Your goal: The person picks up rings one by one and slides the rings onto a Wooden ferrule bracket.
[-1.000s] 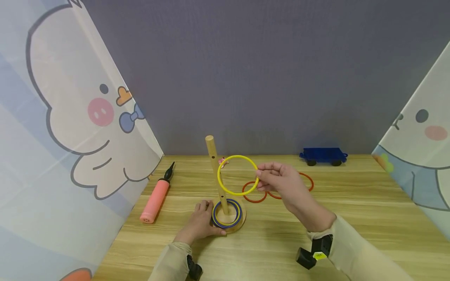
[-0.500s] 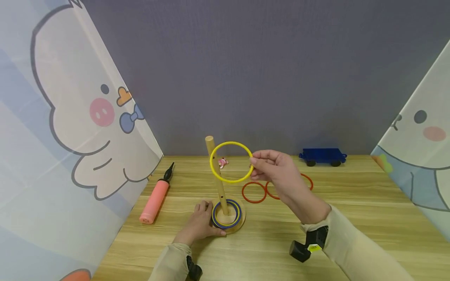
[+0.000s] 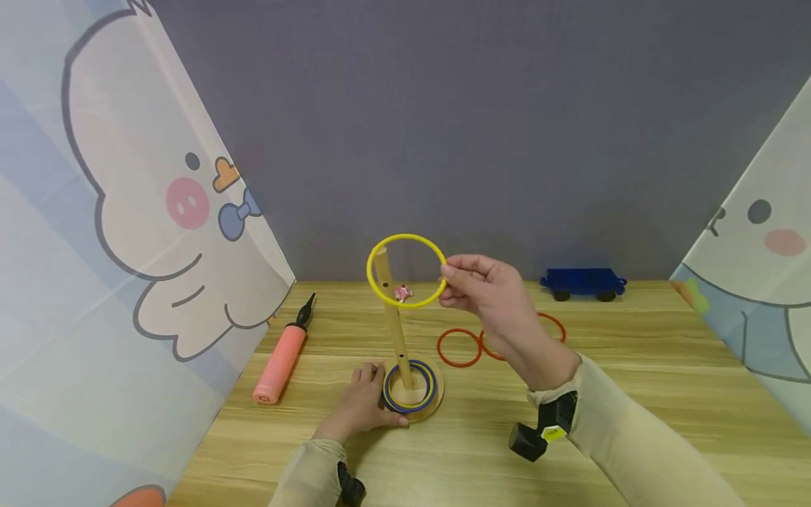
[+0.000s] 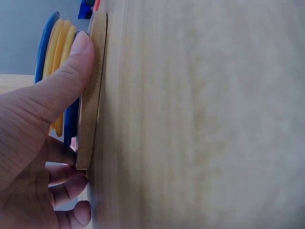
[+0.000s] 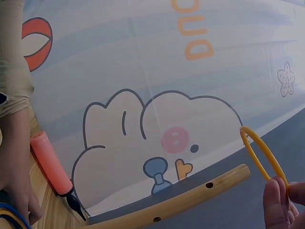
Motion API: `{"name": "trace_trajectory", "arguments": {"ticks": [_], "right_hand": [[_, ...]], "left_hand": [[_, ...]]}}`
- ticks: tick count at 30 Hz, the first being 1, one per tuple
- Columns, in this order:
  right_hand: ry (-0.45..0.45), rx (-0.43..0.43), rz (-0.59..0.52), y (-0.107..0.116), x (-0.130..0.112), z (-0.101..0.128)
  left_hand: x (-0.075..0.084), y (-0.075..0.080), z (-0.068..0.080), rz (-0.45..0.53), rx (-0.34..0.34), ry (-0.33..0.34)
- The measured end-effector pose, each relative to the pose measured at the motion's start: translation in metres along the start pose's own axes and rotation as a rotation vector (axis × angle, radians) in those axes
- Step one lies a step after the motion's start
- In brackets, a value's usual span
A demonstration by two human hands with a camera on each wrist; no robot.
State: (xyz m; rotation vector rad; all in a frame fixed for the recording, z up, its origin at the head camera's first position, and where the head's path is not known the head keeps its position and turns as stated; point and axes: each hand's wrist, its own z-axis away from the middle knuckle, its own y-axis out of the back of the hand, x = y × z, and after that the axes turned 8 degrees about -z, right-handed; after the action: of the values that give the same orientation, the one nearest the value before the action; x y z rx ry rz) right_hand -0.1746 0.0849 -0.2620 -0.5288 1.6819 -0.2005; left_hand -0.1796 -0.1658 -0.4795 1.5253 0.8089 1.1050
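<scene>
My right hand pinches a yellow ring by its right edge and holds it up at the top end of the wooden peg. In the head view the peg's tip shows inside the ring's outline. In the right wrist view the yellow ring stands just past the peg's tip. My left hand holds the round wooden base at its left rim, thumb pressed on the base's edge. Blue and yellow rings lie stacked on the base around the peg.
Red rings lie on the wooden table right of the peg, partly behind my right hand. A pink hand pump lies at the left, a blue toy wagon at the back right. Cartoon-printed panels close both sides.
My right hand has carried the yellow ring up and to the left, from beside the middle of the peg to the peg's top. The left hand has stayed on the base.
</scene>
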Motion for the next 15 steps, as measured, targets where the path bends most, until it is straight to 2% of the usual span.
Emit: {"name": "trace_trajectory", "arguments": {"ticks": [15], "right_hand": [[-0.027,0.039,-0.024,-0.007,0.009,-0.014]], "left_hand": [[0.000,-0.001,0.000,-0.022,0.004,-0.012]]}}
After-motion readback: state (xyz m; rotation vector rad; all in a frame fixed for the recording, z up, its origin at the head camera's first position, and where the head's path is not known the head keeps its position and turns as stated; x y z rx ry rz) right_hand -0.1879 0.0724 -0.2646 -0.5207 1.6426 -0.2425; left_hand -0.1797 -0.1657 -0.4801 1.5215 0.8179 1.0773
